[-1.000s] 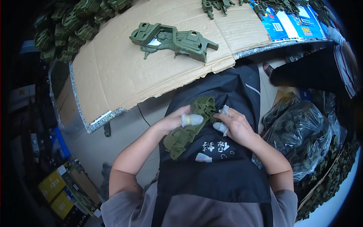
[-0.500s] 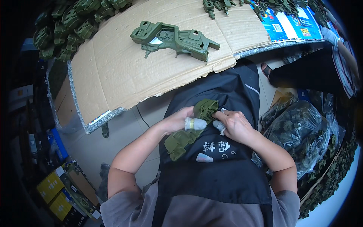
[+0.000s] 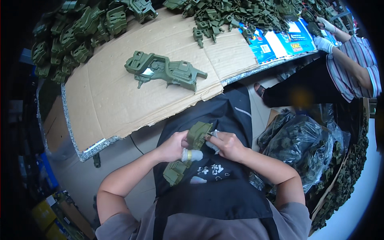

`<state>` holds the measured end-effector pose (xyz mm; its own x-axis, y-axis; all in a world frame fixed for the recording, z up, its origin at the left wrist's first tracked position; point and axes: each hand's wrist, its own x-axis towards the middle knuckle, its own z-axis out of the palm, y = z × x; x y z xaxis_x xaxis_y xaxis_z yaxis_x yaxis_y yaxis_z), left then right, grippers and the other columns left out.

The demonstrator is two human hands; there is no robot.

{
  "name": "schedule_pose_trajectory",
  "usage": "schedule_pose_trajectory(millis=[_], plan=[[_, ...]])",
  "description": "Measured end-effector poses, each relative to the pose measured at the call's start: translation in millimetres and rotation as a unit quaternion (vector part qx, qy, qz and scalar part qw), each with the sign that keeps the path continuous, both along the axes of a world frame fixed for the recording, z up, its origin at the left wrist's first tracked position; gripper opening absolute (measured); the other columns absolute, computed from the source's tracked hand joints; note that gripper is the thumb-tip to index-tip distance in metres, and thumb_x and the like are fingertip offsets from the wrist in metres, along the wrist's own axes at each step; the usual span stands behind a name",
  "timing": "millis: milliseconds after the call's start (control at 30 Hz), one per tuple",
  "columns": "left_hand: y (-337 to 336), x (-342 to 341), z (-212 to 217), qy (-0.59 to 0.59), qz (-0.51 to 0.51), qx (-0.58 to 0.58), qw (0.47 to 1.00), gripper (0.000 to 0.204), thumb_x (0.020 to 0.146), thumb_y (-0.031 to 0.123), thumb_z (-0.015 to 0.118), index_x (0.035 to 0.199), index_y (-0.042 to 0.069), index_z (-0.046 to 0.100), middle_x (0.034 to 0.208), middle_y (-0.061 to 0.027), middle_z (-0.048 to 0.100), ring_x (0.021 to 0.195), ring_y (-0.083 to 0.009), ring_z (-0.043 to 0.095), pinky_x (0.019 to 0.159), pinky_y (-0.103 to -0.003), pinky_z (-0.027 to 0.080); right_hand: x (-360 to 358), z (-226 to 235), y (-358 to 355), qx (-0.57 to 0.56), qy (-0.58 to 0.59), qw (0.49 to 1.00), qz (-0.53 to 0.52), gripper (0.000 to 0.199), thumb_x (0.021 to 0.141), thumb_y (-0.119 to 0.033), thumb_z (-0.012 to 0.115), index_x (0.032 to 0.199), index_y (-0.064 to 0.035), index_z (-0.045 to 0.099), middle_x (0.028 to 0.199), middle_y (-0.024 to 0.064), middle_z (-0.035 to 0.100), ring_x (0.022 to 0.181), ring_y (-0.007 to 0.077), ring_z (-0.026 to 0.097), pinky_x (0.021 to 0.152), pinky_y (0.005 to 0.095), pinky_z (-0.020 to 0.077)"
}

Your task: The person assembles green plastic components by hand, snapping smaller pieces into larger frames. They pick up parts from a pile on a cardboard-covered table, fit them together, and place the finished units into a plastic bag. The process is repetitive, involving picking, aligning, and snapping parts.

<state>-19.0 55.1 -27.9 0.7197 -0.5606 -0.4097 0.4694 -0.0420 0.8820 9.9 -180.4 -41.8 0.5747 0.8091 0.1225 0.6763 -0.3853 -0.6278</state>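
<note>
Here, over a dark apron [image 3: 224, 120] at the picture's centre, an olive-green moulded plastic part [image 3: 188, 154], seemingly light and stiff, is gripped mid-body by the left hand [image 3: 174, 146], its top end at one o'clock pinched by the right hand [image 3: 228, 146].

The left hand [image 3: 174, 146] and right hand [image 3: 227, 146] cover the middle of the green plastic part [image 3: 188, 154]. The co-worker [image 3: 352, 60] is cut off by the right rim.

table [image 3: 80, 150]: speckled edge, cardboard [image 3: 120, 100] top | floor [image 3: 80, 180]: pale grey
</note>
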Motion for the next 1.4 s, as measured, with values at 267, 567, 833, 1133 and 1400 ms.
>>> schedule_pose_trajectory(millis=[267,567,833,1133,1400], plan=[[-2.2,8.9,-19.4,0.01,0.063,-0.081,0.995,0.051,0.08,0.013,0.069,0.124,0.003,0.046,0.105,-0.0066,0.062,0.088,-0.0107,0.061,0.075,-0.026,0.051,21.0,15.6,4.6,0.031,-0.041,0.997,-0.054,0.047,0.061,0.004,0.059,0.107,-0.003,0.057,0.076,0.0147,0.057,0.069,0.0318,0.06,0.062,0.0396,0.0505],[-23.0,-23.0,-43.0,0.186,0.287,-0.259,0.903,0.061,0.086,0.022,0.064,0.139,0.017,0.033,0.12,-0.0136,0.054,0.103,-0.0203,0.059,0.088,-0.036,0.051,196.5,72.5,69.2,-0.131,-0.323,0.911,-0.219,0.037,0.073,-0.011,0.062,0.11,-0.0141,0.055,0.099,0.0166,0.055,0.081,0.0375,0.06,0.065,0.0428,0.0502],[-30.2,-45.2,-36.2,0.276,0.291,-0.296,0.867,0.05,0.085,0.024,0.062,0.127,0.015,0.038,0.098,-0.0092,0.058,0.081,-0.0206,0.063,0.07,-0.034,0.054,159.1,91.8,26.8,0.004,-0.166,0.965,-0.205,0.032,0.072,0.002,0.058,0.102,-0.0078,0.055,0.092,0.0116,0.06,0.084,0.0302,0.06,0.071,0.0365,0.047],[-42.1,-37.7,-21.0,0.272,0.329,-0.235,0.873,0.042,0.091,0.022,0.055,0.13,0.017,0.039,0.098,0.0,0.055,0.082,-0.0074,0.057,0.068,-0.025,0.05,-17.3,57.1,-8.0,0.001,0.223,0.972,0.074,0.029,0.072,-0.007,0.067,0.1,-0.0053,0.063,0.081,0.0123,0.057,0.072,0.0317,0.061,0.064,0.0393,0.0512],[-47.3,-41.7,-21.5,0.268,0.345,-0.228,0.87,0.038,0.091,0.023,0.056,0.125,0.016,0.042,0.093,0.0014,0.056,0.079,-0.0063,0.057,0.066,-0.025,0.051,-6.9,72.1,11.0,-0.12,0.154,0.965,0.174,0.024,0.065,0.002,0.058,0.089,-0.0002,0.059,0.072,0.0157,0.059,0.061,0.031,0.063,0.055,0.0395,0.0528]])
